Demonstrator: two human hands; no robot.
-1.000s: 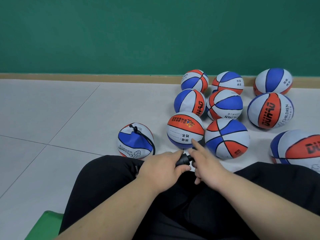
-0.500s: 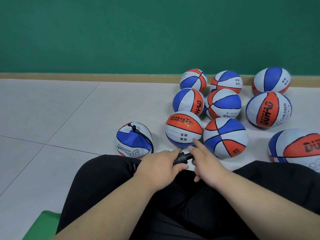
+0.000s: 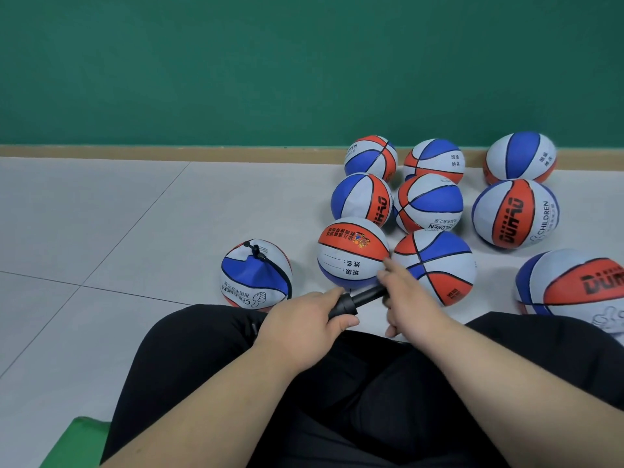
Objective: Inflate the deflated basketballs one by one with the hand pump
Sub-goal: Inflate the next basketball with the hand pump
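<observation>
A black hand pump lies across my lap between both hands. My left hand grips its barrel. My right hand holds the handle end, index finger pointing forward, and a short length of piston rod shows between the hands. The pump's thin black hose runs to a dented red, white and blue basketball on the floor left of my knee, its needle end on top of that ball. Right in front of my hands sits a round ball with an orange printed panel.
Several more red, white and blue balls crowd the tiled floor ahead and to the right, up to the wooden skirting under a green wall. A green mat corner shows at bottom left. My black-trousered legs fill the foreground.
My right hand has drawn the handle away to the right, so the black piston rod now shows between the hands. The left hand has stayed on the barrel.
</observation>
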